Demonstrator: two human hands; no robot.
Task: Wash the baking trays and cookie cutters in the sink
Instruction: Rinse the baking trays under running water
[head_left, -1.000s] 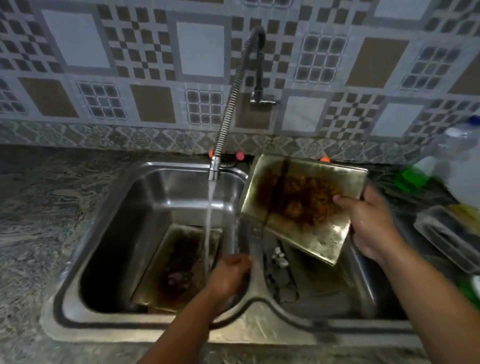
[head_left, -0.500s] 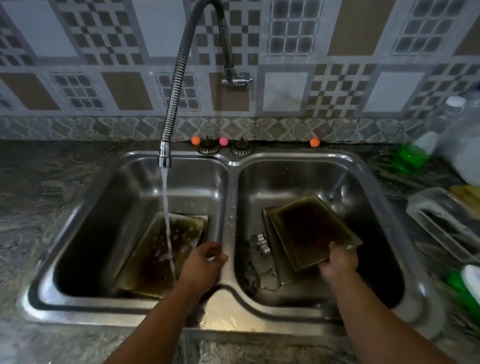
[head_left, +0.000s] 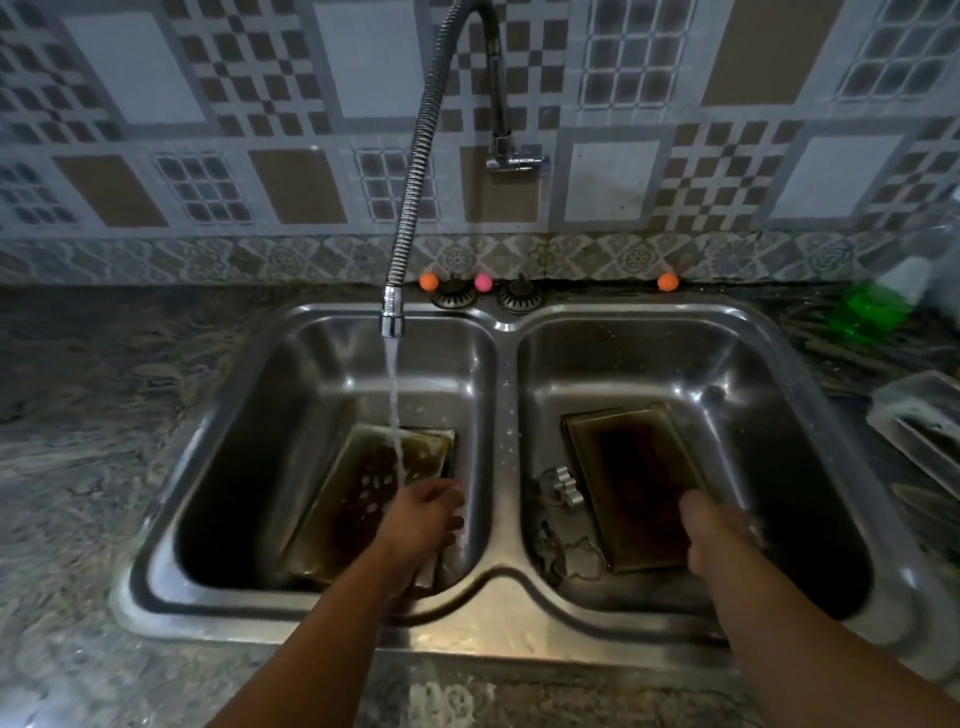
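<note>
Two baking trays (head_left: 631, 480) lie lengthwise front-to-back.

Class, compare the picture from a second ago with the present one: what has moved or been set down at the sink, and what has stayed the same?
The right hand has lowered its baking tray from above the divider into the right basin, where it now lies near the cookie cutters; the hand rests at its near end. Unchanged: the left hand by the left basin's tray, with tap water running.

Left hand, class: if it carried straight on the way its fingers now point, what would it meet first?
Probably the water stream just ahead of the left hand, then the dirty baking tray beneath; depth is unclear.
</note>
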